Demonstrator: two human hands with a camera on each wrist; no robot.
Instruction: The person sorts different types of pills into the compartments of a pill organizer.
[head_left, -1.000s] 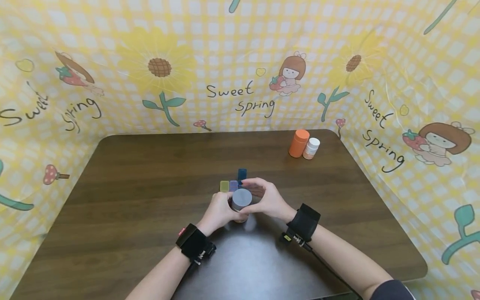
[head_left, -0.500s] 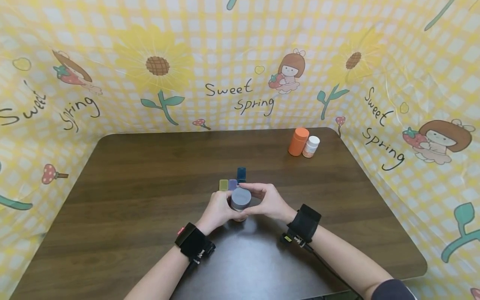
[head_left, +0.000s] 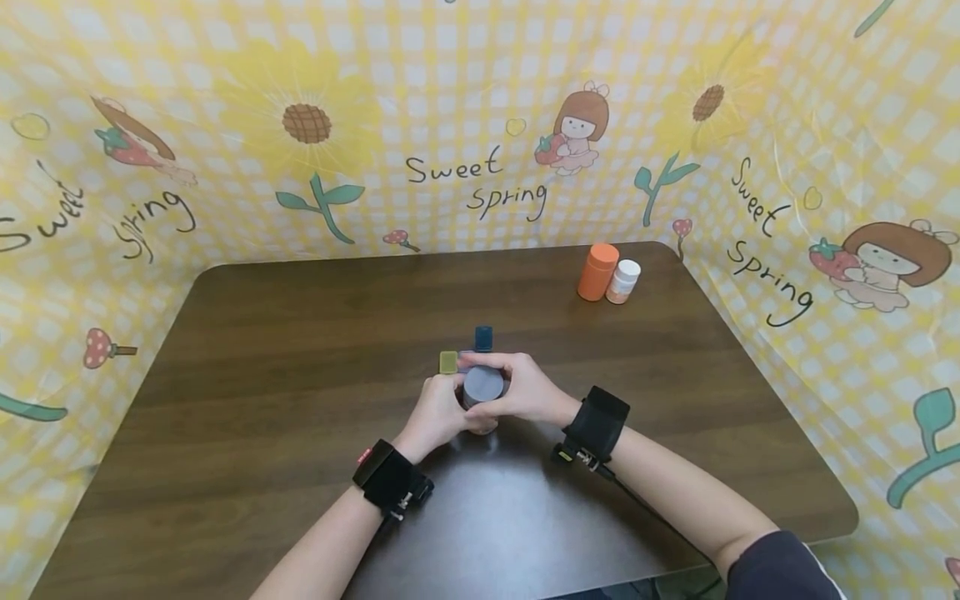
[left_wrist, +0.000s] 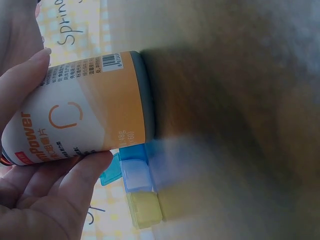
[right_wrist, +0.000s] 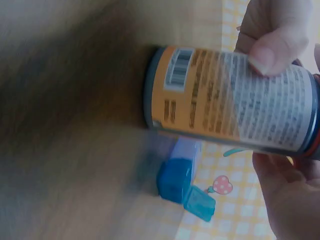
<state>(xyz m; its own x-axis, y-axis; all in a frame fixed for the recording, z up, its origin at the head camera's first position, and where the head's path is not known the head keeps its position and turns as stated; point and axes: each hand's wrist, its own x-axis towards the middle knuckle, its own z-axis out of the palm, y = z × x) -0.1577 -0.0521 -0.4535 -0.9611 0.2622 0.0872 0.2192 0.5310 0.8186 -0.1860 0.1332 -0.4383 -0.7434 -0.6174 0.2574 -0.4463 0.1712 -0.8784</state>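
Observation:
An orange-and-white labelled supplement bottle with a grey screw cap stands in front of me. My left hand grips its body, the thumb on the near side. My right hand curls round the cap, its thumb on the near side and fingers reaching behind. Just beyond the bottle is a small pill box with a yellow compartment, a purple one, and a blue one whose flap lid is raised. In the head view, my right fingers partly cover the box.
An orange bottle and a smaller white bottle stand side by side at the back right of the brown wooden table. A yellow checked cloth surrounds the table's back and sides.
My right hand has shifted left, with its fingers further round behind the cap and now over the purple compartment. My left hand keeps its grip on the bottle. The head view has tilted slightly down.

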